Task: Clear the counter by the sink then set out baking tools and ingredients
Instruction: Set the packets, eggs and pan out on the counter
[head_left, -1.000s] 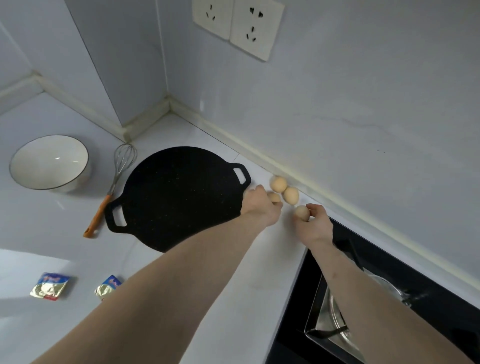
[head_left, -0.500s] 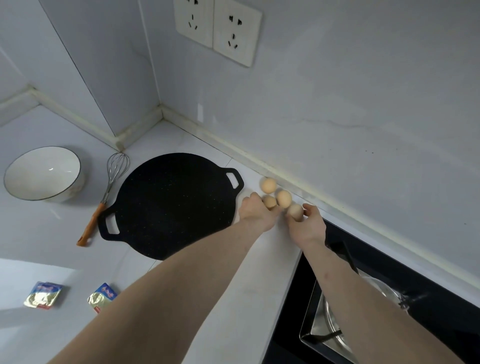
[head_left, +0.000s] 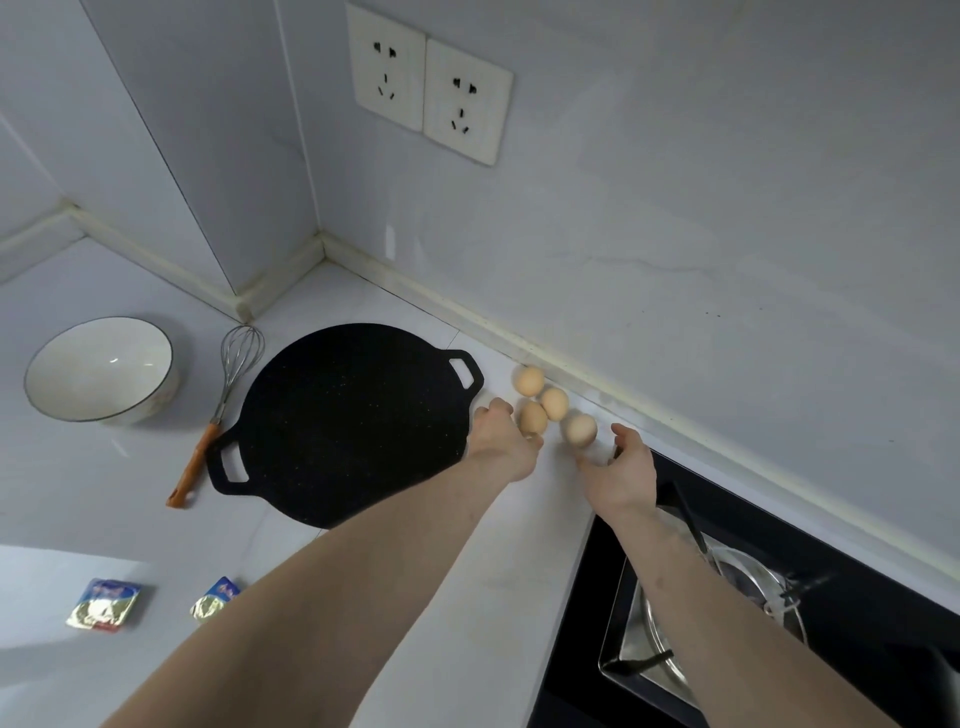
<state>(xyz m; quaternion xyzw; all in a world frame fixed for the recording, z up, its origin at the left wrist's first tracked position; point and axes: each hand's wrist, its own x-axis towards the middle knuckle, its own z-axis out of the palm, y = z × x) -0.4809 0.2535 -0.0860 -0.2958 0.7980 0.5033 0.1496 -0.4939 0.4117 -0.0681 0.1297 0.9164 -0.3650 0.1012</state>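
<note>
White glazed bowl (head_left: 98, 370) sits at the far left of the pale counter (head_left: 467, 597), with a wire whisk (head_left: 218, 410) on an orange handle lying just beside it. Nearer the front edge lie two foil packets (head_left: 104, 605), the second partly hidden by the left forearm. A black round griddle pan (head_left: 343, 423) with two loop handles lies flat in the middle. Past its right handle, four brown eggs (head_left: 530, 381) cluster by the wall strip. The left hand (head_left: 501, 439) rests against the nearest egg (head_left: 533, 418), fingers curled by it; a grip cannot be told. The right hand (head_left: 621, 473) is spread just short of the rightmost egg (head_left: 581, 429), holding nothing. A black hob (head_left: 737, 525) with a steel burner fills the right corner.
</note>
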